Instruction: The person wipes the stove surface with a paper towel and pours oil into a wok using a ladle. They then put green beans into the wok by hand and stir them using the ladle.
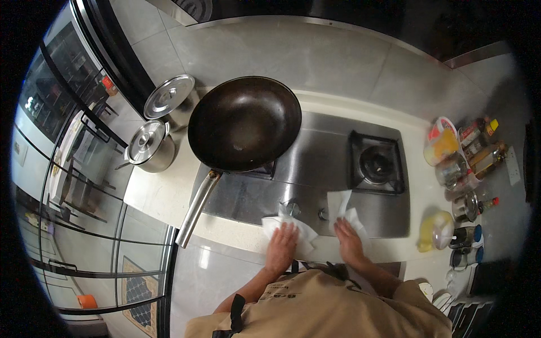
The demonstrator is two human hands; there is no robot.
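Observation:
My left hand (282, 247) presses a crumpled white paper towel (306, 236) onto the pale counter edge at the front of the steel gas hob (312, 164). Just to the right, my right hand (348, 241) has another white paper towel (339, 203) under its fingers, lying over the hob's front edge. Two control knobs stand near the towels: the left knob (292, 208) is behind my left hand, and the right knob (323, 213) sits between the towels. A dark wok (245, 122) covers most of the left burner, its steel handle (198, 207) jutting past the counter's front.
Two lidded steel pots, a front pot (154, 154) and a rear pot (181, 112), stand left of the wok. The right burner's black grate (376, 162) lies uncovered. Bottles (488, 160), jars (465, 236) and a yellowish plastic bag (435, 232) line the right side. A glass door (105, 203) is left.

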